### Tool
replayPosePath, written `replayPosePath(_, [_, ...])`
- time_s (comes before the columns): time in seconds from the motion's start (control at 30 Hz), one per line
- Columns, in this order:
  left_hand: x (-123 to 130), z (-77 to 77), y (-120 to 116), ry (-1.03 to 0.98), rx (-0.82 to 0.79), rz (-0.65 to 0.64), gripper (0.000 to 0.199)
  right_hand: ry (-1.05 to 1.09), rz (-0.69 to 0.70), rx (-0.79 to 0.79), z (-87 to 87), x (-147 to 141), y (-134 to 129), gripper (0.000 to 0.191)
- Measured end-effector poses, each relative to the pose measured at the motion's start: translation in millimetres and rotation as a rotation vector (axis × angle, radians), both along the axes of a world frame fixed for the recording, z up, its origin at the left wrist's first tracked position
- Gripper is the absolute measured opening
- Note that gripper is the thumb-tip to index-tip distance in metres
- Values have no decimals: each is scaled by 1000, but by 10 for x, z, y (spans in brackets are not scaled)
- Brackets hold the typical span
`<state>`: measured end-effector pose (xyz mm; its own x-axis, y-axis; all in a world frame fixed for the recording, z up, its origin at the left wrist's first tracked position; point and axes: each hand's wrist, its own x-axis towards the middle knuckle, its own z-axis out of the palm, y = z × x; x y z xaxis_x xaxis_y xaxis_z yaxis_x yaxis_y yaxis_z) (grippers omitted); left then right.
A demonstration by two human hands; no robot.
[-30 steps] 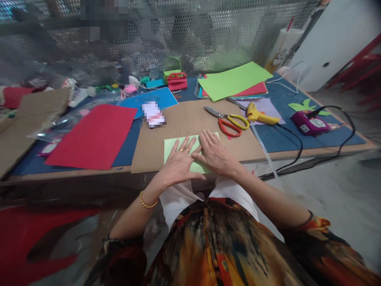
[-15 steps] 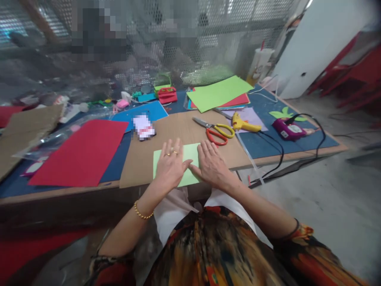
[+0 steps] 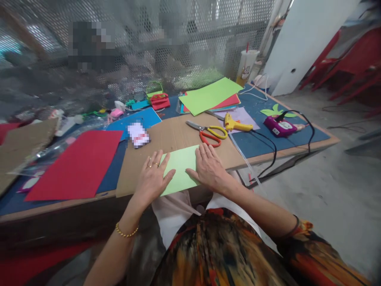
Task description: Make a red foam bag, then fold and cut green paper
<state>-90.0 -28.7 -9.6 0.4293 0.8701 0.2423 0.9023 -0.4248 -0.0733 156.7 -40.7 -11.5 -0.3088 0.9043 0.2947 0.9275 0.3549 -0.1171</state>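
Observation:
A light green sheet of paper lies at the front edge of a piece of brown cardboard. On the sheet's left edge rests my left hand, palm down with thumb and fingers spread. Flat over its right edge is my right hand, thumb pointing in toward the middle. Neither hand grips anything. Just beyond my right hand, scissors with one red and one yellow handle lie with their blades apart. A yellow glue gun sits to the right of them.
To the left lies a red sheet. Behind are a blue sheet, a stack topped by a bright green sheet, and small red and green paper bags. A purple power socket with a black cable stands right. A drink cup is at the back.
My left hand has slid left, away from my right hand, baring more of the green sheet's middle. My right hand remains on the right edge. The view has shifted slightly.

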Motion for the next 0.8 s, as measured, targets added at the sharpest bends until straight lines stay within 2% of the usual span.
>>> replayPosePath(0.07, [28,6,-8,32,-15,18,68,0,40,40,45,-127,10,77])
replayPosePath(0.17, [68,15,-4,73,-36,45,60,10,231,48,109,-407,105,60])
replayPosePath(0.27, [75,24,-12,90,-51,58,59,28,316,-56,110,-584,224,64])
replayPosePath(0.33, [69,14,-20,79,-42,49,60,44,266,-89,55,-563,260,78])
replayPosePath(0.43, [52,-38,-16,44,27,19,61,52,177,-49,-68,-386,202,93])
replayPosePath(0.63, [-137,-186,-23,-49,190,-11,72,-15,67,73,-186,-102,-22,87])
replayPosePath(0.73, [-212,-161,-99,-100,200,27,73,-36,40,64,-163,-54,-41,86])
replayPosePath(0.8, [-134,-93,-157,-135,202,63,73,-41,36,52,-147,-41,-30,85])
